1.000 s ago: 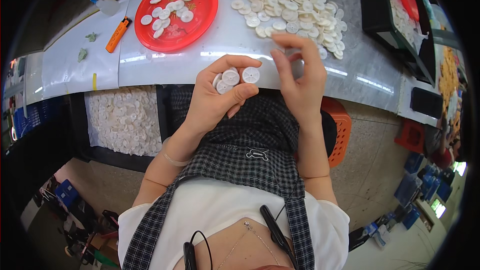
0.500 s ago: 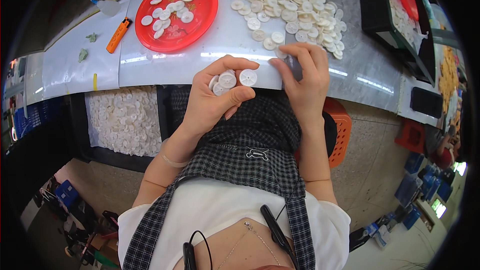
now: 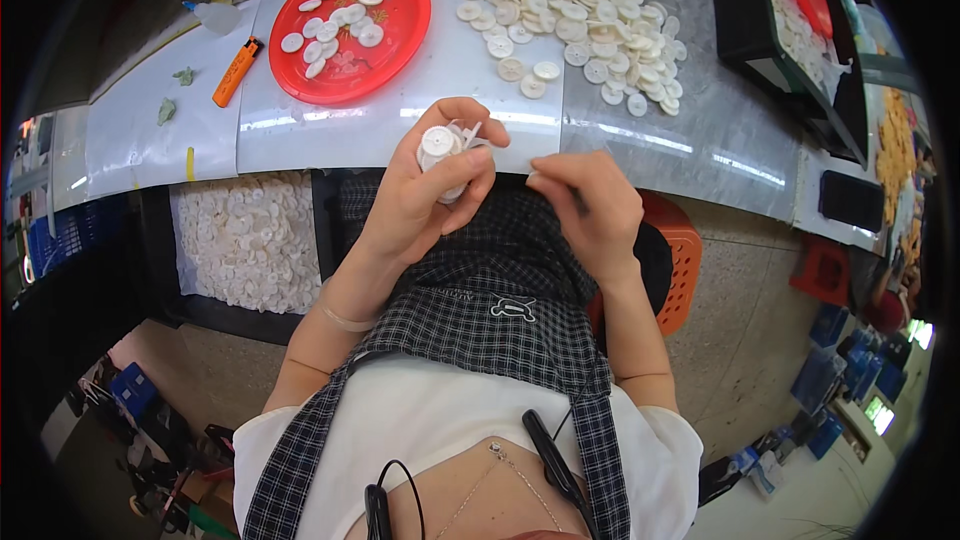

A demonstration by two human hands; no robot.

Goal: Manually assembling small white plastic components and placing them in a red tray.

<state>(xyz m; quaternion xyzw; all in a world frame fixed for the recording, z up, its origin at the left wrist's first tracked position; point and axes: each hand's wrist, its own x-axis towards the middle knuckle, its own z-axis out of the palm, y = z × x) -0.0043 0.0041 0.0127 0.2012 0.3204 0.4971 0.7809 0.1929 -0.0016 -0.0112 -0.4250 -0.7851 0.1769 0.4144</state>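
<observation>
Several white toothed plastic gears [image 3: 438, 143] are bunched in my left hand [image 3: 405, 195], its fingers curled round them above the table's front edge. One gear shows its flat face, and others stand edge-on by the thumb and forefinger. To their right is my right hand [image 3: 597, 212], thumb and forefinger pinched together just off the table edge. What that pinch holds, if anything, is too small to make out. Beyond both hands a large heap of the same white gears [image 3: 570, 25] covers the far middle of the table.
A red round plate [image 3: 395, 55] with a few gears stands far left, beside an orange cutter [image 3: 237, 72] and green scraps [image 3: 166, 112]. Below the table's left part, a black tray [image 3: 158, 265] holds many white pieces. A black bin [image 3: 845, 120] and a red stool [image 3: 682, 265] are at right.
My right hand has drawn back from the heap's near edge toward me, its fingers closing to a pinch. A gear under those fingers is gone from there. Gears in my left hand have shifted.
</observation>
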